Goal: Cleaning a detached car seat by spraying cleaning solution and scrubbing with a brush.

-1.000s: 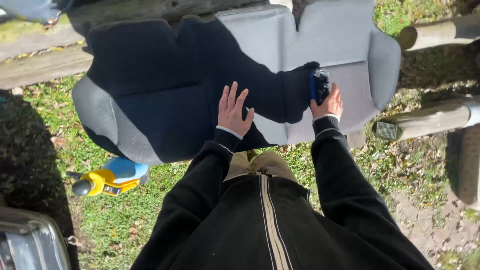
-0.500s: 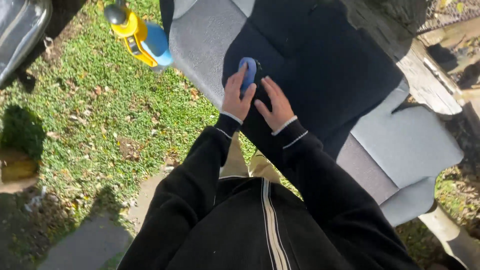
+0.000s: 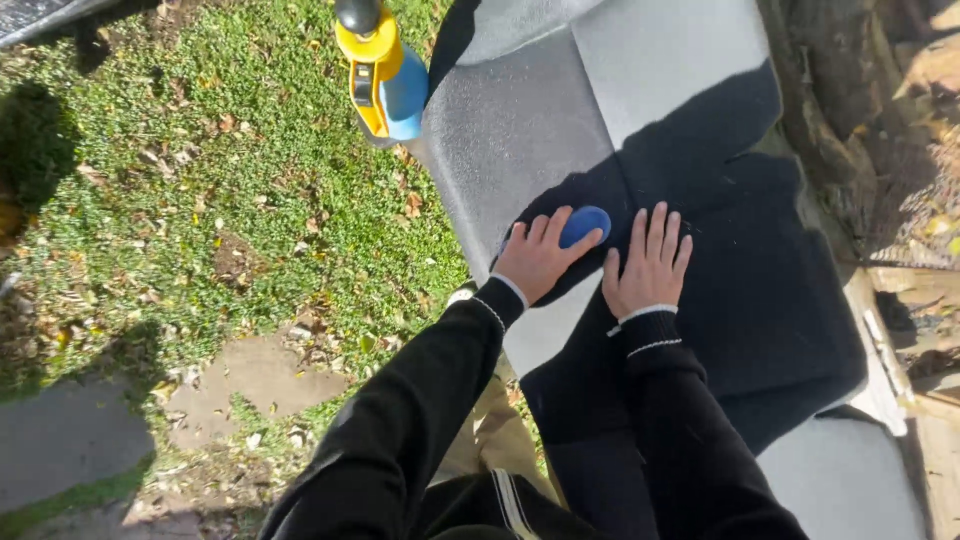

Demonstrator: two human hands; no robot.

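My black sleeves fill the bottom of the frame and run off its lower edge, so I see nothing of my arms above the elbows; a strip of tan trousers shows between them. My left hand point(image 3: 538, 258) is curled over a small blue rounded object point(image 3: 584, 224), probably a brush or sponge, grasping it against the grey car seat cushion point(image 3: 520, 130). My fingers cover most of it, so only its far end shows and I can't make out its underside or exact shape. It sits at the middle of the frame, just at the edge of my own shadow. My right hand point(image 3: 650, 265) lies just beside it, flat and released, fingers spread on the shadowed part of the cushion, holding nothing.

The cushion is pale grey fabric with a seam across it, bright in the sun toward the top and nearly black where my shadow falls; its far end is cut off by the top edge. Beyond it at the upper middle stands a yellow and blue spray bottle point(image 3: 385, 75), its head partly out of frame. Grass point(image 3: 200, 200) with dry leaves covers the left, with bare paving patches at lower left. Rough wood runs down the right edge.
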